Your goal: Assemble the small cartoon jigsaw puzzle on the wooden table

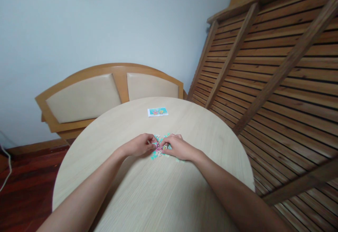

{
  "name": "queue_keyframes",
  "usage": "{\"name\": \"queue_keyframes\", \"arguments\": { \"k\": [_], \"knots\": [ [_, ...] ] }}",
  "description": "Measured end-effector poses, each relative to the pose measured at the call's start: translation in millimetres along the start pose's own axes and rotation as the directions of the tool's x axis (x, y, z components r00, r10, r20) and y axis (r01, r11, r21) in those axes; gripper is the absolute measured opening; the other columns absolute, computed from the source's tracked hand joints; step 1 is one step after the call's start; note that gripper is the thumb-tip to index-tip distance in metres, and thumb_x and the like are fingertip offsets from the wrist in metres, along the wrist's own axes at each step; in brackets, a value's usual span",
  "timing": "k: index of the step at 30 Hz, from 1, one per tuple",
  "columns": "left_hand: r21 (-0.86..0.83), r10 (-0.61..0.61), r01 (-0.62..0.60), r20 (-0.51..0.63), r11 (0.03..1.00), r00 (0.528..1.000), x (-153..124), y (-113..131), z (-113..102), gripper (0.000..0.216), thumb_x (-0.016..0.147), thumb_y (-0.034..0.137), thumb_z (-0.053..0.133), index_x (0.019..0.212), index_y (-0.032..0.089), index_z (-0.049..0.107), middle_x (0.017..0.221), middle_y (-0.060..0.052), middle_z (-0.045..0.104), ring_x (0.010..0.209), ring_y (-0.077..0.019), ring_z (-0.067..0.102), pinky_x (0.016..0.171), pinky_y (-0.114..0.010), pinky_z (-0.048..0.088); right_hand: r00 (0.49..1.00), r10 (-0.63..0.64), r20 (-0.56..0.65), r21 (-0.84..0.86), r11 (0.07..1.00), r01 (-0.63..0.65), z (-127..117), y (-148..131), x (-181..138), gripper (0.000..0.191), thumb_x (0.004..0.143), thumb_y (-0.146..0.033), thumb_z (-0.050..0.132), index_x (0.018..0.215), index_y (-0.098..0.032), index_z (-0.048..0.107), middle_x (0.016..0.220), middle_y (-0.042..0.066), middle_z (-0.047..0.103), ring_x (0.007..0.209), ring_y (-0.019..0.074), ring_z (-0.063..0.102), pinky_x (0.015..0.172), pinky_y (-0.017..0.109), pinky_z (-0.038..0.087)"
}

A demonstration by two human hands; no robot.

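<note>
Piece-joining in hand: left hand [138, 145] and right hand [177, 146] meeting over pieces [159, 148] on table [158, 196], fingertips seemingly pinched on them; next, likely careful tab alignment.

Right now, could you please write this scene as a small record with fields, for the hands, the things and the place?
Left hand: fingers curled, tips on the puzzle pieces
Right hand: fingers curled, tips on the same pile, close to the other hand
Grip: too small to tell
Pile: small, loose, teal, pink and white, on the table
Picture card: flat on the table, beyond the pile, apart from it
Table top: round, light wood
Behind: padded bench
At the right: slatted wooden frame
</note>
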State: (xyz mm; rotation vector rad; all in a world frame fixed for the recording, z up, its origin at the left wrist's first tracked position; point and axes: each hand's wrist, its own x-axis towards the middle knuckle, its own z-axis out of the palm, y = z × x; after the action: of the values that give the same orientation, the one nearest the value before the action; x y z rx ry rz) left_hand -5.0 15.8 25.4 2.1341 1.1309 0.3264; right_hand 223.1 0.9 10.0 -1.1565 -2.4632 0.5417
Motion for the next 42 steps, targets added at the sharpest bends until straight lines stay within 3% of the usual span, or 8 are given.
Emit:
{"name": "queue_keyframes", "arguments": {
  "k": [5,12,17,21,25,30,36,42],
  "knots": [
    [0.053,-0.028,0.033,-0.096,0.998,0.995,5,-10,0,0.034,0.085,0.041,0.05,0.09,0.014,0.07,0.078,-0.003,0.066,0.07,-0.0158,0.053,0.065,-0.025,0.04,1.0,0.017,-0.021,-0.019,1.0,-0.018,-2,-2,1,0.016,0.095,-0.034,0.061,0.1,-0.029,0.076,0.098,0.002,0.076,0.104,0.0228,0.064,0.095,0.037,0.033],
    [0.048,-0.014,0.019,-0.116,0.999,0.993,7,-15,2,0.034,0.085,0.04,0.049,0.091,0.014,0.07,0.081,-0.003,0.068,0.071,-0.0159,0.054,0.066,-0.025,0.041,0.994,0.089,-0.06,-0.012,0.996,-0.09,-6,-4,4,0.023,0.099,-0.032,0.054,0.099,-0.027,0.076,0.098,0.002,0.077,0.098,0.0213,0.067,0.093,0.035,0.038],
    [0.046,0.011,-0.005,-0.134,0.999,0.991,8,-12,3,0.033,0.087,0.039,0.049,0.091,0.014,0.071,0.082,-0.004,0.069,0.074,-0.0164,0.056,0.07,-0.026,0.042,0.968,0.141,-0.209,-0.007,0.989,-0.146,-6,1,5,0.024,0.096,-0.029,0.058,0.114,-0.024,0.071,0.118,0.006,0.072,0.113,0.0229,0.062,0.097,0.037,0.04],
    [-0.069,0.044,-0.056,-0.165,0.996,0.985,10,-7,8,0.03,0.084,0.04,0.054,0.09,0.014,0.069,0.08,-0.004,0.068,0.072,-0.0155,0.056,0.068,-0.026,0.043,0.965,0.122,-0.232,0.024,0.993,-0.119,-2,-4,6,0.022,0.09,-0.04,0.067,0.105,-0.026,0.073,0.115,0.003,0.072,0.112,0.0236,0.06,0.095,0.038,0.039],
    [-0.207,-0.007,-0.025,-0.149,0.978,0.989,12,-7,11,0.033,0.083,0.04,0.057,0.098,0.012,0.064,0.075,-0.003,0.065,0.062,-0.0129,0.054,0.058,-0.023,0.042,0.975,0.12,-0.188,0.038,0.993,-0.115,1,-9,8,0.011,0.091,-0.034,0.066,0.089,-0.025,0.074,0.099,0.001,0.075,0.105,0.0217,0.061,0.092,0.036,0.039],
    [-0.058,-0.015,0.005,-0.179,0.998,0.984,11,-10,7,0.025,0.083,0.029,0.054,0.092,0.012,0.069,0.08,-0.006,0.071,0.068,-0.0149,0.058,0.063,-0.024,0.043,0.971,0.157,-0.182,-0.013,0.987,-0.162,-2,-4,6,0.012,0.091,-0.032,0.064,0.088,-0.023,0.073,0.098,0.003,0.073,0.104,0.0227,0.06,0.092,0.038,0.038],
    [0.158,0.017,0.009,-0.166,0.987,0.986,9,-13,4,0.026,0.084,0.025,0.055,0.098,0.02,0.077,0.087,-0.004,0.076,0.073,-0.0177,0.064,0.068,-0.025,0.044,1.0,0.008,0.023,-0.041,0.999,-0.007,-5,7,-3,0.041,0.075,-0.053,0.08,0.108,-0.03,0.074,0.118,0.006,0.066,0.122,0.0302,0.049,0.103,0.048,0.032],
    [0.289,0.002,0.062,-0.217,0.955,0.976,8,-15,5,0.024,0.084,0.019,0.057,0.1,0.021,0.075,0.092,-0.004,0.075,0.076,-0.0176,0.065,0.067,-0.023,0.043,1.0,-0.006,0.018,-0.031,1.0,0.007,-3,7,-2,0.027,0.078,-0.043,0.08,0.1,-0.028,0.074,0.117,0.006,0.065,0.121,0.0293,0.049,0.103,0.047,0.034]
  ]
}}
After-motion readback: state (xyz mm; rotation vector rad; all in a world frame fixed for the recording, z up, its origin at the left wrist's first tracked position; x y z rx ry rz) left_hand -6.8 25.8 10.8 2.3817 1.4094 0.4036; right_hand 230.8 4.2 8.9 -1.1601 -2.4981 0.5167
